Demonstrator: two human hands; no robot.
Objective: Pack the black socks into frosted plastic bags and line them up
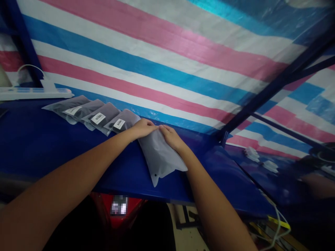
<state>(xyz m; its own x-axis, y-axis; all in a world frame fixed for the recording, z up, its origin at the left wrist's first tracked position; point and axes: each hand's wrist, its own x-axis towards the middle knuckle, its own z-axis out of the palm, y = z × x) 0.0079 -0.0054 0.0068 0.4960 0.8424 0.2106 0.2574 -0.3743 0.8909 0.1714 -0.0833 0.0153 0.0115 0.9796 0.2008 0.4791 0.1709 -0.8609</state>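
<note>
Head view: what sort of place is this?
Likely a makeshift packing station: a striped tarp as backdrop, a blue table with a row of labelled grey pouches, and both hands pressing another pouch.

Showing frosted, matt grey plastic film on pouch (pixel 162 157) w/ soft creases. Looking glossy & smooth on blue tabletop (pixel 39 139). Gleaming as woven plastic on striped tarp (pixel 167 52). Appearing hard white plastic on power strip (pixel 34 92).

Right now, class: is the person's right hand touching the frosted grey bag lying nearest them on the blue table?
Touching. The head view shows the right hand pressed flat on the far end of the grey bag, with no gap; the left hand rests there too.
</note>
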